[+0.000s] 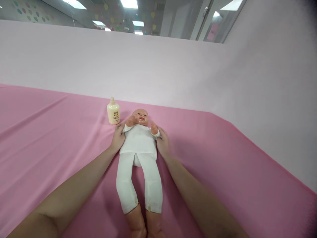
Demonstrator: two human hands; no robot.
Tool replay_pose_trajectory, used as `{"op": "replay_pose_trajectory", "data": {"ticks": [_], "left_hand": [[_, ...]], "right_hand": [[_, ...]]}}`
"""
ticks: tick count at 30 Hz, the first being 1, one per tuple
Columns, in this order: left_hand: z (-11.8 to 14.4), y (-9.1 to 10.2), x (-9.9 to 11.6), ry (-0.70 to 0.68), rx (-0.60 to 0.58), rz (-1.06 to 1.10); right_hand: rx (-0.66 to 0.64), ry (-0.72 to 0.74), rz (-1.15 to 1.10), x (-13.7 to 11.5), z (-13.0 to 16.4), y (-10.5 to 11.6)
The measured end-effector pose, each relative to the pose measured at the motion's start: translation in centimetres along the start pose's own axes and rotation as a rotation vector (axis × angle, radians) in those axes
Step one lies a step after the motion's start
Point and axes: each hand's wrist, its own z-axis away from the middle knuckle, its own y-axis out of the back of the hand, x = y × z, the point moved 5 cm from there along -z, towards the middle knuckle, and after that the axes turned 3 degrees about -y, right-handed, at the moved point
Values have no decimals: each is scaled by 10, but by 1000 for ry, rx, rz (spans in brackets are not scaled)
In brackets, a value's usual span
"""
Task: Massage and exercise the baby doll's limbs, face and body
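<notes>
A baby doll (138, 140) with a white cloth body lies on its back on the pink sheet (84, 132), head away from me and feet toward me. My left hand (118, 137) is closed around the doll's arm on the left, near its white cuff. On the other side, my right hand (162, 141) grips the doll's other arm by the cuff. Both of the doll's small hands stick up beside its head. Parts of my fingers are hidden behind the doll's arms.
A cream pump bottle (113, 112) with dark print stands on the sheet, just left of the doll's head. Behind the sheet rises a white wall (148, 69), which continues along the right side. Windows (138, 19) with ceiling-light reflections run along the top.
</notes>
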Motion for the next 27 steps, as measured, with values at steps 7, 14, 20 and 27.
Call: {"op": "replay_pose_trajectory", "data": {"ticks": [7,14,20,27], "left_hand": [[-1,-3,-7,-46,-66,20],[-1,-4,-4,-67,-75,8],[-1,-4,-1,-51,-101,-7],[-1,-1,13,17,-32,47]], "right_hand": [[-34,2,48,1,0,-2],[-46,22,51,1,-1,-1],[-35,19,32,-2,-1,-1],[-23,-121,-139,-6,-1,0]]}}
